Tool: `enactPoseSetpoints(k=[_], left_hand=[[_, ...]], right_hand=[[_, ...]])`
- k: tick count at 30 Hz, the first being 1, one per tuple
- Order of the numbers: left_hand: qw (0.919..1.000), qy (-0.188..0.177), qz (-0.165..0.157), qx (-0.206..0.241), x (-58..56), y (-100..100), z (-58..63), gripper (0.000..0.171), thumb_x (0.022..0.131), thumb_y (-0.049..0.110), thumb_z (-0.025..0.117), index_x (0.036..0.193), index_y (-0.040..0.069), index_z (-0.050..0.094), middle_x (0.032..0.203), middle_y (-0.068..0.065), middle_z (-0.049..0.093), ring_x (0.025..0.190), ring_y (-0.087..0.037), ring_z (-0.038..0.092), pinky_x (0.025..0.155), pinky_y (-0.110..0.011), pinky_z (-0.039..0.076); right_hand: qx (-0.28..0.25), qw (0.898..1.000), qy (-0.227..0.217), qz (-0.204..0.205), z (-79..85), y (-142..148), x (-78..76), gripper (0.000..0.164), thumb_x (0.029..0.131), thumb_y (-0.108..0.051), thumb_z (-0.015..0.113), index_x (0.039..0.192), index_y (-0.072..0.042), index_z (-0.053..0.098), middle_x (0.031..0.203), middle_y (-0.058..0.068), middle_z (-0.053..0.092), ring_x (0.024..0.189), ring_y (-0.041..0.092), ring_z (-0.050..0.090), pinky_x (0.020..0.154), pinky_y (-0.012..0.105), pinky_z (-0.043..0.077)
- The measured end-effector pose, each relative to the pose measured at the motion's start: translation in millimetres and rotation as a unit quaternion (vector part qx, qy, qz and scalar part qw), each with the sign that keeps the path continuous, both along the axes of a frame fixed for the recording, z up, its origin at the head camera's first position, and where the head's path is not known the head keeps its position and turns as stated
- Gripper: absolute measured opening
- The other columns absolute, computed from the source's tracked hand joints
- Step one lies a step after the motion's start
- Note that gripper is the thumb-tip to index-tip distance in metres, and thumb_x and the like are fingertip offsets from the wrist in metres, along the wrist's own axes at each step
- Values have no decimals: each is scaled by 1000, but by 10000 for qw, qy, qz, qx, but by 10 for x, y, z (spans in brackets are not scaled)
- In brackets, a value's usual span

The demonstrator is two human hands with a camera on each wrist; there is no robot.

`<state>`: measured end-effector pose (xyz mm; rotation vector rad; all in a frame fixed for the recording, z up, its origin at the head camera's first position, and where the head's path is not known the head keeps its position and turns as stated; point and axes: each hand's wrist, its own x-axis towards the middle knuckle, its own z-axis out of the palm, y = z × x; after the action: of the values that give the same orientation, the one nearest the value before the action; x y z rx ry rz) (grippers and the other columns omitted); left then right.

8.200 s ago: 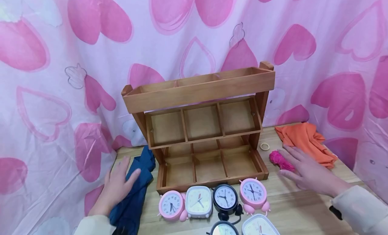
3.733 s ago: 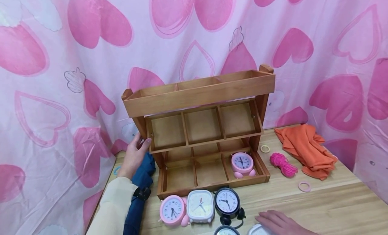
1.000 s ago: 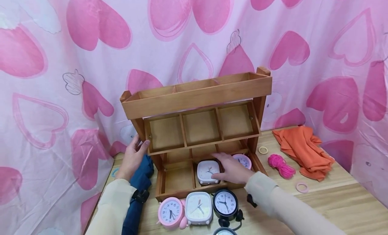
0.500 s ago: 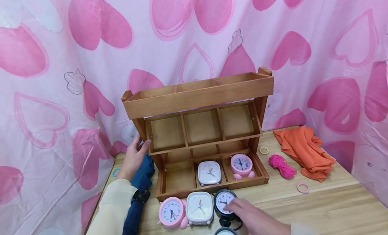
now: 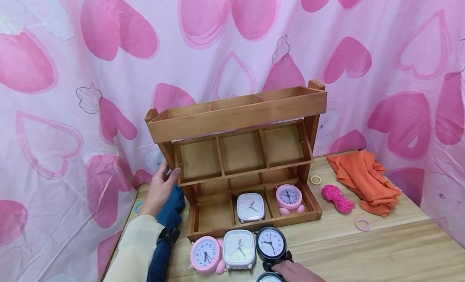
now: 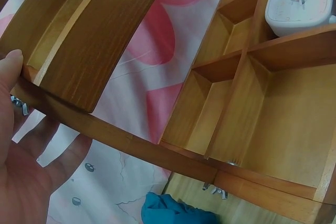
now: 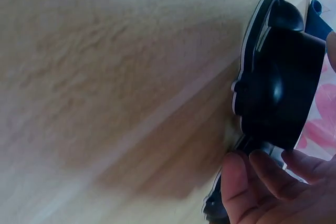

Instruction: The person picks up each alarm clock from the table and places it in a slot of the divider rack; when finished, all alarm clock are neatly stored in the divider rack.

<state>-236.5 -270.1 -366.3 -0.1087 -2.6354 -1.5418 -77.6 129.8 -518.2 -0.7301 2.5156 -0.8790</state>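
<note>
Fingers (image 7: 234,184) by black clock (image 7: 286,85), wooden tabletop (image 7: 115,87)

The rack (image 5: 236,117) at the left grip (image 5: 158,192) is showing brown, and beyond, a pale pink curtain (image 5: 207,74) is carrying deeper pink hearts (image 5: 348,59). Beside the right grip (image 5: 296,272), a clock (image 5: 271,243) is wearing black around a white dial (image 5: 273,239).

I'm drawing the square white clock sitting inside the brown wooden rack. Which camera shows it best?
The head view: the square white clock is whole there, face toward the camera. The left wrist view squeezes it into the top right corner; the right wrist view doesn't show it.
</note>
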Motion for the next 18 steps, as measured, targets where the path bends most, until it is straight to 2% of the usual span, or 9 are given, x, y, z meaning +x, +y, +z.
enactPoseSetpoints(k=[4,9,18], left_hand=[[10000,-11,34,-30,8,9,6,77,98,55,48,160,27,11,164,-12,20,148,-42,24,112,-55,36],[9998,-121,100,-77,16,12,0,79,97,59,47,159,31,8,166,-7,18,149,-39,24,113,-52,36],[9996,-183,156,-132,20,0,-7,81,96,61,46,160,30,6,166,-7,17,149,-40,24,112,-53,37]], right_hand=[[20,9999,132,-108,-24,-59,27,66,81,-67,65,127,-20,63,114,-11,61,97,0,53,79,29,53],[35,9988,481,-5,-11,-82,60,69,80,-72,63,127,-21,62,113,-14,60,93,-3,51,73,26,53],[-11,9999,-144,-39,10,-95,-2,56,81,-59,71,121,-20,64,109,-14,60,91,-3,51,75,26,53]])
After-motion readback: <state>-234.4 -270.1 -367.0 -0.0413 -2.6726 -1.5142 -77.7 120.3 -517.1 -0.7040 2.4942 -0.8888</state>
